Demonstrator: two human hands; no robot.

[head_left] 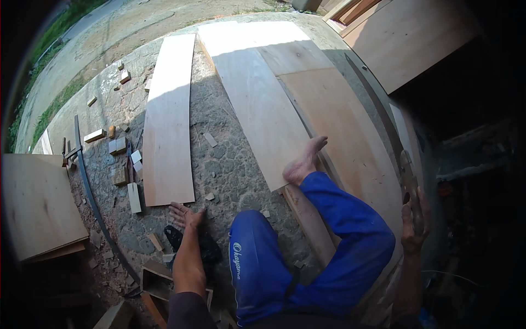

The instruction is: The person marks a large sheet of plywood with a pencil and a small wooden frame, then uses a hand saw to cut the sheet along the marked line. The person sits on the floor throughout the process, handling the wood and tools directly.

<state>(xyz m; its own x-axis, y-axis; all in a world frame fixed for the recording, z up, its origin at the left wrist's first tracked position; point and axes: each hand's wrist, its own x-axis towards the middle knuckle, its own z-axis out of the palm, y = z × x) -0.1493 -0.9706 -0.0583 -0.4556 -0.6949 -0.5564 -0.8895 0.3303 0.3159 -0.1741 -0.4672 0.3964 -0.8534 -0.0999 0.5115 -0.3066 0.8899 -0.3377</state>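
Note:
My left hand [187, 215] is open, its fingers spread at the near end of a long plywood strip [169, 126] on the rough ground. In my right hand [413, 222] at the right is the wooden handle of a handsaw [411, 181]. Its long dark blade points away along the edge of a large plywood panel [345, 120]. Between the strip and that panel lies another plywood board [257, 104], with my bare foot [303, 164] resting on its near end. A timber beam [308, 219] shows underneath, beside my bent leg.
Small wood blocks [118, 145] and offcuts litter the ground at left, next to a long dark metal bar [93, 192] with a jaw. Plywood sheets [38, 203] stand at far left, and more plywood [411, 44] at upper right. A wooden box [156, 279] sits near my left forearm.

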